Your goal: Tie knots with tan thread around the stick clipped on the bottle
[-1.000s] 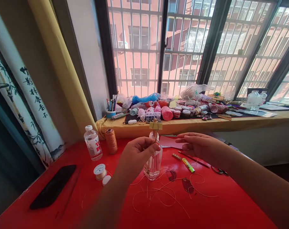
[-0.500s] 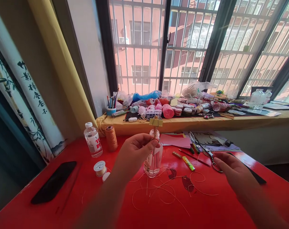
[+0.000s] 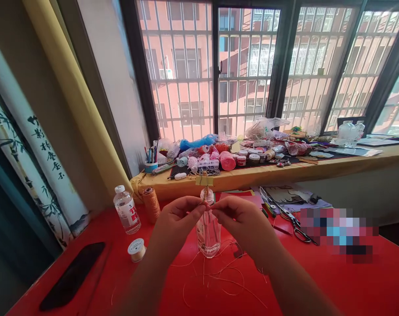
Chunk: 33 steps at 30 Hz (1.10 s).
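Note:
A clear bottle [image 3: 208,241] stands upright in front of me, with a yellowish clip [image 3: 204,180] above its neck. Thin cords [image 3: 235,285] hang from beneath the clip and trail in loops over the red tabletop. My left hand [image 3: 176,226] pinches the cord just in front of the bottle's neck. Right beside it, my right hand [image 3: 247,224] is closed in a pinch on the cord too, its fingertips almost touching the left ones. The exact strands between the fingers are too small to make out.
Scissors [image 3: 296,228] lie at the right, near sheets of paper [image 3: 285,196]. On the left are a white spool [image 3: 136,250], a labelled bottle [image 3: 128,215], an orange thread cone [image 3: 150,205] and a black phone-like slab [image 3: 74,274]. Craft supplies [image 3: 227,161] crowd the windowsill.
My right hand has moved left from beside the scissors to meet my left hand at the cord. My left hand keeps its pinch. The view has shifted slightly.

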Motion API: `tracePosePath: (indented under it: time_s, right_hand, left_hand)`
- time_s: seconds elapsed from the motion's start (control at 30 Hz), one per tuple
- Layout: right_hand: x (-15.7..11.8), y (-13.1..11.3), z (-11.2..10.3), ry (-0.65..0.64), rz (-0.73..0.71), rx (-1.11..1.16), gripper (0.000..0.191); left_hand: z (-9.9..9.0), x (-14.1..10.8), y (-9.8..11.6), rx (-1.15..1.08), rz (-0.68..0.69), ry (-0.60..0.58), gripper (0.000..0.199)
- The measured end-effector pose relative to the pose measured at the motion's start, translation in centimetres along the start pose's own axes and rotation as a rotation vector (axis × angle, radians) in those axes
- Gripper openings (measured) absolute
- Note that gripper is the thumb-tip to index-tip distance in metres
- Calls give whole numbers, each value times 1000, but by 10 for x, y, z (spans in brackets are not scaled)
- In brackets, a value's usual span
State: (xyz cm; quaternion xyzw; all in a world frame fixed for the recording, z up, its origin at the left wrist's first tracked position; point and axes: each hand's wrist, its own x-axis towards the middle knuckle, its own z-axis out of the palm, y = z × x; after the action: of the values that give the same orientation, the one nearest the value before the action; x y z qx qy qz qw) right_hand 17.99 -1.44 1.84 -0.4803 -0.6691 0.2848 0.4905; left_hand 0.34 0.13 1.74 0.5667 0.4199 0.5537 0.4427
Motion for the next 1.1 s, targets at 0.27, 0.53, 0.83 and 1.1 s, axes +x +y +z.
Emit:
tracePosePath:
  time_s: [0.27, 0.53, 0.83, 1.1]
  right_hand:
    - [5, 12, 8, 87, 116, 487, 14]
    - [7, 10, 14, 115, 245, 836, 43]
    - [5, 14, 20, 14, 344, 957, 42]
    - [2, 14, 25, 27, 298, 987, 42]
  left_hand:
    - [-1, 6, -6, 50, -20, -41, 17]
    - [0, 8, -10, 12, -7, -20, 11]
    - [3, 10, -13, -38, 35, -70, 9]
    - [3, 10, -13, -99, -33, -49, 21]
